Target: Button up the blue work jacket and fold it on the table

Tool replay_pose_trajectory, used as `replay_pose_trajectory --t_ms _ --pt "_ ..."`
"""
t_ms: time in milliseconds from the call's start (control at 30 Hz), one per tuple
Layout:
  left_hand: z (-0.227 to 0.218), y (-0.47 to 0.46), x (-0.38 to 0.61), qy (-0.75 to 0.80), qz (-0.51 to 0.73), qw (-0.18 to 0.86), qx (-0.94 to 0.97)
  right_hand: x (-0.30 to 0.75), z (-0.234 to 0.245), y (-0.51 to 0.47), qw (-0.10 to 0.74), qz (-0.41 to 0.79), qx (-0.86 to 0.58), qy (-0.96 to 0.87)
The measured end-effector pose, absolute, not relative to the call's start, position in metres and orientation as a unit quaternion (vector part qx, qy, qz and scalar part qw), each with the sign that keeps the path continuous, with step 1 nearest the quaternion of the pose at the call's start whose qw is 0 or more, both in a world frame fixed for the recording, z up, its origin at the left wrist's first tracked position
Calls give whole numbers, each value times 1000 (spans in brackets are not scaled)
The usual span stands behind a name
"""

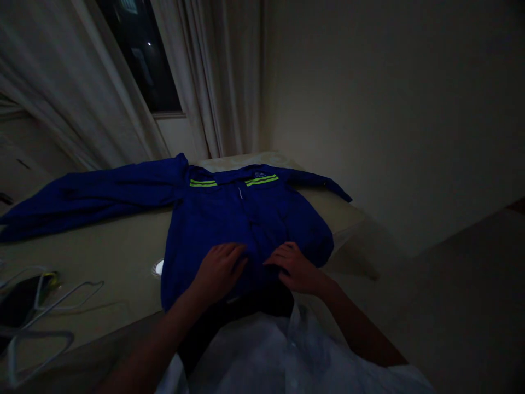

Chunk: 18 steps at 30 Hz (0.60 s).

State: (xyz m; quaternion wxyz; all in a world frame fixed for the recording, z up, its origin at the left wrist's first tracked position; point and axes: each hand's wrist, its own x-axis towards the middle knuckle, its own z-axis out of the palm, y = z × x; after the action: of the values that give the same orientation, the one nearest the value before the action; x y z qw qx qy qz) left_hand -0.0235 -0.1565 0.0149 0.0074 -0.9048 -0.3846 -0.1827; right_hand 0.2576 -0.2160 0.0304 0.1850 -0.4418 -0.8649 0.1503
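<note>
A dark blue jacket (213, 219) with yellow-green stripes across its chest lies spread out, front up, on a pale table. Its left-hand sleeve in view stretches far to the left, and the other sleeve reaches to the right edge of the table. On the lower front of the jacket rests my left hand (221, 271), thumb apart from the bent fingers. Opposite it, my right hand (297, 268) lies on the cloth with its fingers loosely extended. A gap of jacket front separates the two hands. The dim light blurs the fingertips.
White wire hangers (61, 306) and a dark object (24, 298) lie at the left of the table (123, 262). A small round white item (158, 267) sits beside the jacket. Curtains (229, 71) and a window stand behind; a wall (389, 109) rises at right.
</note>
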Motion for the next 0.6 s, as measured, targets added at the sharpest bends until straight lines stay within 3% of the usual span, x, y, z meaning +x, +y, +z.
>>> replay_pose_trajectory --t_ms 233,600 --pt "-26 -204 -14 -396 -150 51 -904 251 23 -221 196 101 -493 -841" --pt "-35 -200 -13 -402 -166 82 -897 228 10 -227 132 22 -507 -852"
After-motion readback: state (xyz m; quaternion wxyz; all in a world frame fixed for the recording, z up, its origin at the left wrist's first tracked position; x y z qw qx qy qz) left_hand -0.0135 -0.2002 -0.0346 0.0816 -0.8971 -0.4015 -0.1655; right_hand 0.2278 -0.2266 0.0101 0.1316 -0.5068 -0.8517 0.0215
